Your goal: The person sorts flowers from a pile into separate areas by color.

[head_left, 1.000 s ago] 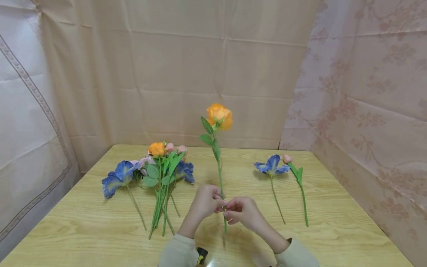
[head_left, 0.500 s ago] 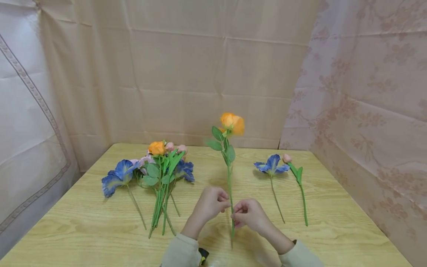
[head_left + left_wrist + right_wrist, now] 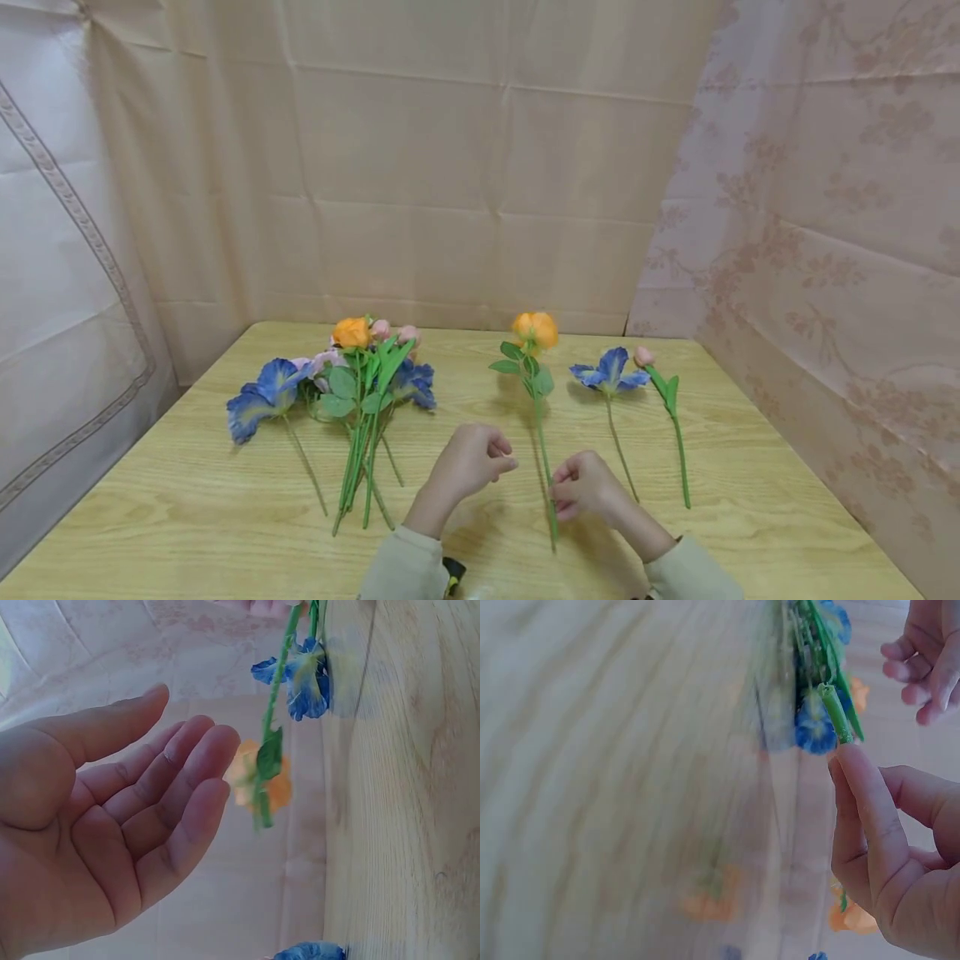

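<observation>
My right hand (image 3: 588, 485) pinches the green stem of an orange rose (image 3: 536, 331) near its lower end. The bloom points away toward the back of the table, and leaves grow below it. In the right wrist view the cut end of the stem (image 3: 835, 712) sticks out past the fingertips. To the left of the stem, my left hand (image 3: 468, 462) holds nothing; its fingers are loosely bent and apart from the flower, as the left wrist view confirms. Right of the rose lie a blue iris (image 3: 611, 373) and a pink tulip (image 3: 678, 442).
On the left of the wooden table (image 3: 225, 533) lies a pile of several flowers: an orange rose (image 3: 352, 332), blue irises (image 3: 274, 385) and pink tulips (image 3: 407, 334). A black and yellow object (image 3: 453, 573) shows beside the left sleeve. Cloth curtains (image 3: 405, 167) stand behind.
The orange rose has come down and to the right, from upright to low over the table. My left hand has let go of the stem; my right hand has moved right with it.
</observation>
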{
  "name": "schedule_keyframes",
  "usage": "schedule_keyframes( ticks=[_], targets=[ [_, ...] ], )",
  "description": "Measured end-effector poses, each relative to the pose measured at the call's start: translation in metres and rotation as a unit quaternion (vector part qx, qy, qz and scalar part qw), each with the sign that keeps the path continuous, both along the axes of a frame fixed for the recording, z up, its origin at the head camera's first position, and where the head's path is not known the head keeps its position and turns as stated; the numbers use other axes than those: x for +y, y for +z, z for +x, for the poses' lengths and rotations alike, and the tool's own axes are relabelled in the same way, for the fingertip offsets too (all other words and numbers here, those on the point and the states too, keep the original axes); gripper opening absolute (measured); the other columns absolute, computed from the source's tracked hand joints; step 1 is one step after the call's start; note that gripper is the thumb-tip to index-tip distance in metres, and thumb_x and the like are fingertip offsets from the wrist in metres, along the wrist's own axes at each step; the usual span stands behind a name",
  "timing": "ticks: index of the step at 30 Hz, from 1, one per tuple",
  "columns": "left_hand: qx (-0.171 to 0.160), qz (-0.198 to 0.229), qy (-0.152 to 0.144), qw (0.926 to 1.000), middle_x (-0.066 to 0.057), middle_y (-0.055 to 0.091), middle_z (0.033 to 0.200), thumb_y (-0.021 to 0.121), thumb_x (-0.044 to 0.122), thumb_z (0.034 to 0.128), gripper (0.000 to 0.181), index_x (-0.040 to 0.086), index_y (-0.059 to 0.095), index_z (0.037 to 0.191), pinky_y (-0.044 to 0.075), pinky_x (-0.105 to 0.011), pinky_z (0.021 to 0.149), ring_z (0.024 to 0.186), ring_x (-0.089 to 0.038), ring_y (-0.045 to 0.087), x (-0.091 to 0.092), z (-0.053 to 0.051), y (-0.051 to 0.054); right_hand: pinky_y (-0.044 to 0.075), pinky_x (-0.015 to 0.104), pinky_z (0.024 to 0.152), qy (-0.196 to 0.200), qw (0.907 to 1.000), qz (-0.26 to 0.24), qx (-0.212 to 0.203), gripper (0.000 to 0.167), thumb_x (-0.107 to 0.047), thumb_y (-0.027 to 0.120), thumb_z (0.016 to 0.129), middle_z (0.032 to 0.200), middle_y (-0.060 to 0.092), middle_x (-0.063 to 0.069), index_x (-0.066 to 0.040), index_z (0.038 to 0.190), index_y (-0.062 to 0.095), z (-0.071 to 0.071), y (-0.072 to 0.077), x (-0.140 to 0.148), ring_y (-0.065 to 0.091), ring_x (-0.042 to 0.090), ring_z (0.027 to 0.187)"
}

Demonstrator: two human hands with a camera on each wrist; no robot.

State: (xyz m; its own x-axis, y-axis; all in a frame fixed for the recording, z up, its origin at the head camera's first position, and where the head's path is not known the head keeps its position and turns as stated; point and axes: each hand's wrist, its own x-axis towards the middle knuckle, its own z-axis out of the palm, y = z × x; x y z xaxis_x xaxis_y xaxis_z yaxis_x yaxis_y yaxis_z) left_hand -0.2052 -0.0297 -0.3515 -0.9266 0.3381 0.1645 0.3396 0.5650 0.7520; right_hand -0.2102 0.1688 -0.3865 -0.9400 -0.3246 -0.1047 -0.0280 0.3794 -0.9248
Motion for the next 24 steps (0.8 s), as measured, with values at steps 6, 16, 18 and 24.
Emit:
schedule_keyframes(
  ticks=[6, 16, 18, 24],
  targets=[
    [-0.002, -0.009, -0.002, 1.0000, -0.002, 0.061, 0.069, 0.068, 0.015, 0.0788, 0.015, 0.001, 0.065, 0.083, 0.045, -0.025, 0.049, 0.051, -0.009, 0.055, -0.0009, 0.0015, 0.0006, 0.051, 0.032, 0.050, -0.025, 0.9993, 0.027, -0.004, 0.006, 0.010, 0.059, 0.077, 0.058, 0.055, 0.008, 0.009, 0.073, 0.056, -0.0035, -0.0008, 0.0039, 0.057, 0.015, 0.048],
    [-0.016, -0.013, -0.011, 0.9997, -0.001, 0.059, 0.068, 0.068, 0.016, 0.0799, 0.016, 0.001, 0.065, 0.083, 0.044, -0.025, 0.049, 0.052, -0.011, 0.055, -0.0024, 0.0024, 0.0009, 0.051, 0.030, 0.048, -0.040, 0.9973, 0.061, 0.001, 0.005, 0.013, 0.059, 0.074, 0.059, 0.055, 0.010, 0.009, 0.072, 0.056, -0.0067, -0.0024, 0.0079, 0.055, 0.014, 0.047],
    [-0.015, -0.012, -0.012, 0.9997, -0.001, 0.059, 0.068, 0.067, 0.016, 0.0800, 0.016, 0.001, 0.065, 0.083, 0.044, -0.025, 0.048, 0.051, -0.012, 0.055, -0.0025, 0.0025, 0.0006, 0.051, 0.030, 0.048, -0.043, 0.9968, 0.068, 0.001, 0.004, 0.013, 0.059, 0.074, 0.059, 0.055, 0.010, 0.010, 0.072, 0.056, -0.0080, -0.0027, 0.0082, 0.056, 0.014, 0.046],
    [-0.010, -0.014, -0.012, 0.9998, 0.000, 0.059, 0.068, 0.067, 0.016, 0.0802, 0.016, 0.001, 0.065, 0.082, 0.044, -0.024, 0.047, 0.050, -0.010, 0.055, -0.0029, 0.0022, -0.0003, 0.051, 0.030, 0.047, -0.054, 0.9949, 0.084, 0.013, 0.004, 0.013, 0.060, 0.073, 0.057, 0.055, 0.010, 0.012, 0.075, 0.057, -0.0102, -0.0018, 0.0073, 0.056, 0.016, 0.046]
  ],
)
